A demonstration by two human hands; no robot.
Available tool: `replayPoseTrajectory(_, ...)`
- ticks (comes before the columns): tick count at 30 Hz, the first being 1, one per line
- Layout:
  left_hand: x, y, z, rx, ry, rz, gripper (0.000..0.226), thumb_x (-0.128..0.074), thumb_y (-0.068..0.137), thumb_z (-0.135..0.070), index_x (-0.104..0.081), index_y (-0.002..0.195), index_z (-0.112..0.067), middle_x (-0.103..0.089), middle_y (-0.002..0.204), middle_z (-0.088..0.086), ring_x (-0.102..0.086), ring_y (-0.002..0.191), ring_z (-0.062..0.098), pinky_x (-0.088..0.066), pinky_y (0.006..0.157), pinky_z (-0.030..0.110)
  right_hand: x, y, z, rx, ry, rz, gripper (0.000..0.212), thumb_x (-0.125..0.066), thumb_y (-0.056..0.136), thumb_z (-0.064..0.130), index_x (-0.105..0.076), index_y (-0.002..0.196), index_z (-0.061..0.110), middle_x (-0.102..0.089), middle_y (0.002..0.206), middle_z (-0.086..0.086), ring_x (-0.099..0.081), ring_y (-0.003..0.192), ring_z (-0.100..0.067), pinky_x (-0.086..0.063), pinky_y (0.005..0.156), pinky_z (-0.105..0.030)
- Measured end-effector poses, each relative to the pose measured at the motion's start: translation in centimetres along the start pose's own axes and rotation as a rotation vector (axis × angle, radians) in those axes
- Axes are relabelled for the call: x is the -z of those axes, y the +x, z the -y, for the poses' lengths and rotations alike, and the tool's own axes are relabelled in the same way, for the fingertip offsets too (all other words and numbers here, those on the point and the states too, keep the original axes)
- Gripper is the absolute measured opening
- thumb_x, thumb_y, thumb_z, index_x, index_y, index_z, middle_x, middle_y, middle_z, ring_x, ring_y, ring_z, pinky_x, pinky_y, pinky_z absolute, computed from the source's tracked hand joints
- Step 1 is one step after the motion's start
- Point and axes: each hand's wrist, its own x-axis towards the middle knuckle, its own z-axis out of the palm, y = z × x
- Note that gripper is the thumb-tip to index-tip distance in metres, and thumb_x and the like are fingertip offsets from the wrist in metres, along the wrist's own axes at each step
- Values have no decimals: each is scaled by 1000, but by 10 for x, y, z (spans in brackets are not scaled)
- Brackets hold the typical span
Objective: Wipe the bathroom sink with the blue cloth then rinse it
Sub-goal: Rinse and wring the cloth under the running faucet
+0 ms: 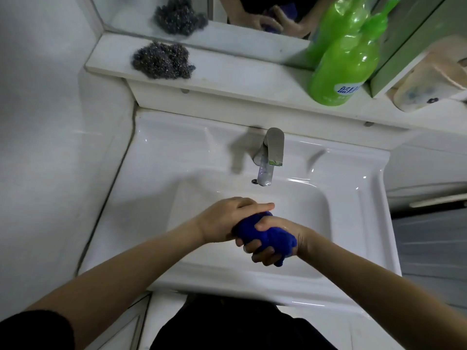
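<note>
We see both hands over the basin of the white sink (177, 152), just in front of the tap (270, 152). The blue cloth (249, 227) is bunched into a ball between them. The left hand (225, 219) is wrapped over its top and the right hand (261, 253) curls tightly round it from below. On the shelf (227, 69) behind lie a steel wool pad (161, 60) and a green bottle (346, 59).

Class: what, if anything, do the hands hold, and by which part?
The bunched blue cloth: left hand grips its left end, right hand wraps its middle.
</note>
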Motion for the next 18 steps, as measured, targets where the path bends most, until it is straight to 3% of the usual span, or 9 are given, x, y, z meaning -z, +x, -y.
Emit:
replayPoseTrajectory(3,-10,2,12,-29,170,-29,52,-74,77,-16,-60,127,-22,-68,92,-2,-59,79,17,-38,67,19,-2,1,3,-116,-84,-232,43,-75,73,35,-58,102,9,-61,74,3,-54,54,-9,-40,42,-16)
replayPoseTrajectory(5,-11,3,22,11,271,44,47,-75,76,-21,-61,120,-23,-68,90,-2,-64,77,23,-39,60,22,-8,1,6,-133,-266,-481,38,-71,77,34,-61,104,10,-61,79,1,-55,59,-11,-41,45,-18)
replayPoseTrajectory(7,-4,5,25,133,300,209,47,-70,81,-23,-53,124,-25,-66,100,2,-65,85,29,-50,65,31,-12,1,10,-108,-472,-674,40,-75,76,32,-62,108,11,-64,86,-1,-59,66,-14,-45,49,-21)
replayPoseTrajectory(12,12,14,16,195,280,328,34,-61,88,-22,-54,121,-24,-62,110,1,-60,97,23,-45,74,31,-14,-3,17,-104,-682,-777,57,-82,65,33,-62,114,10,-64,95,-4,-58,80,-21,-45,67,-34)
replayPoseTrajectory(16,14,24,20,120,408,330,15,-64,83,-22,-57,96,-23,-65,100,3,-56,98,25,-42,82,35,-17,-3,23,-96,-833,-830,29,-81,72,25,-64,95,19,-64,84,3,-59,75,-16,-47,64,-31)
replayPoseTrajectory(18,16,28,16,225,287,431,22,-63,84,-12,-55,102,-23,-67,102,4,-59,96,25,-42,78,32,-19,-2,28,-125,-966,-883,27,-81,74,22,-57,85,28,-60,79,8,-59,71,-12,-51,65,-27)
